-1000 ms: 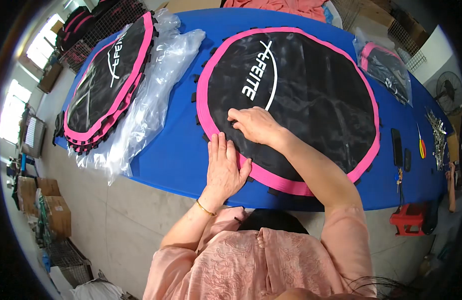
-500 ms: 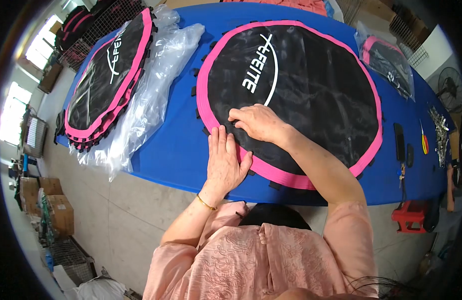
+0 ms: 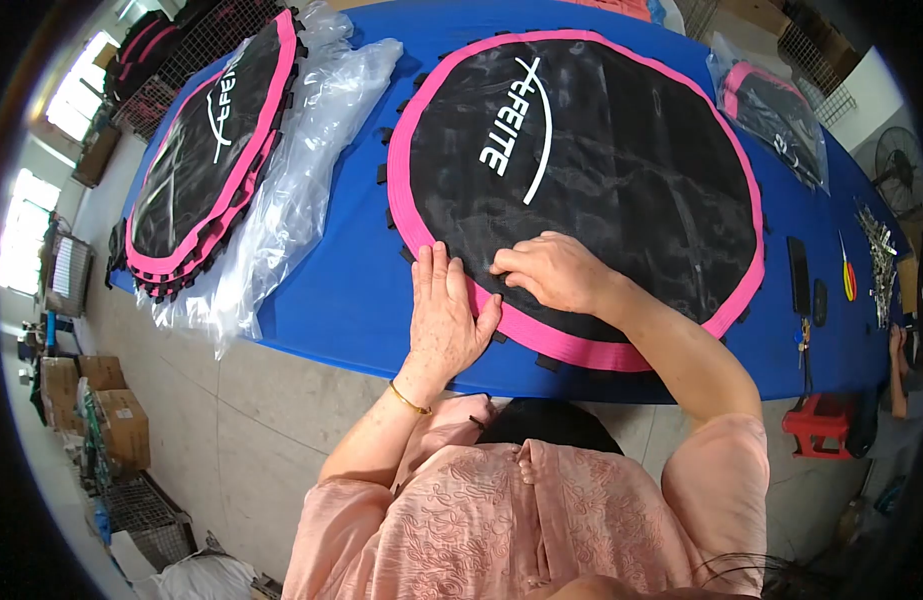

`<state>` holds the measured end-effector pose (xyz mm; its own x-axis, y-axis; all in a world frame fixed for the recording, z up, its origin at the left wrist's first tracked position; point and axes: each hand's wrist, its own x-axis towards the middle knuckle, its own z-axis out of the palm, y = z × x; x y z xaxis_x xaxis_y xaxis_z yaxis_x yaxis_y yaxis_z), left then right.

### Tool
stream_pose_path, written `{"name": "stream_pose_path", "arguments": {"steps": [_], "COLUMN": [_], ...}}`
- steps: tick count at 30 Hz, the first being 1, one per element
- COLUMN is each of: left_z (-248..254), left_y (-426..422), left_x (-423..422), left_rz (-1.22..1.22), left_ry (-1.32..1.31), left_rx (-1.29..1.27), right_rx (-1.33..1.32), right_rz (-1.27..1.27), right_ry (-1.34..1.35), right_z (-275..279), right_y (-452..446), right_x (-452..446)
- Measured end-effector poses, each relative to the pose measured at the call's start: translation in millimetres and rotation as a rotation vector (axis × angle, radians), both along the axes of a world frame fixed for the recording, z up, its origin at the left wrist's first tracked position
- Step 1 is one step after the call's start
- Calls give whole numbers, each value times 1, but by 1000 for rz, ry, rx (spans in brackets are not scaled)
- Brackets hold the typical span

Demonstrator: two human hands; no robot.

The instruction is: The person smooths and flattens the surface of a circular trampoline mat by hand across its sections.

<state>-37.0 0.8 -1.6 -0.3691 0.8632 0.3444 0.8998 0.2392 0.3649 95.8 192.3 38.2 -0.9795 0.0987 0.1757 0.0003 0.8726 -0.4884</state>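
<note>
A round black trampoline mat (image 3: 631,170) with a pink border, black edge tabs and white lettering lies flat on the blue-covered table (image 3: 321,290). My left hand (image 3: 446,315) rests flat on the border at the near left, fingers stretched out together and thumb apart. Just to its right, my right hand (image 3: 553,272) is closed over the black fabric beside the border. Its thumb and forefinger are pinched together, and whatever they hold is too small or hidden to make out. Nothing shows under the left palm.
At left lies a stack of similar mats (image 3: 186,180) beside crumpled clear plastic (image 3: 291,220). A bagged mat (image 3: 776,125) is at the far right. A phone (image 3: 799,275), a yellow-and-red tool (image 3: 848,275) and a metal pile (image 3: 878,260) lie near the right end. A red stool (image 3: 816,425) stands below.
My right hand has slid right and slightly toward me over the mat, still pinched. My left hand stays flat on the border. The view has shifted slightly.
</note>
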Motion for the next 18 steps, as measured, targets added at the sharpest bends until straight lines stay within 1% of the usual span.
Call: {"name": "stream_pose_path", "arguments": {"steps": [8,13,18], "left_z": [-2,-1,0], "left_y": [0,-1,-1], "left_x": [0,1,1], "left_rz": [-10,0,-1], "left_ry": [0,-27,-36], "left_rx": [20,12,25], "right_rx": [-15,47,36], "right_rz": [18,-27,-46], "right_ry": [33,55,63], "right_z": [-1,-5,-4], "right_y": [-7,-1,10], "right_x": [16,-10,-46]}}
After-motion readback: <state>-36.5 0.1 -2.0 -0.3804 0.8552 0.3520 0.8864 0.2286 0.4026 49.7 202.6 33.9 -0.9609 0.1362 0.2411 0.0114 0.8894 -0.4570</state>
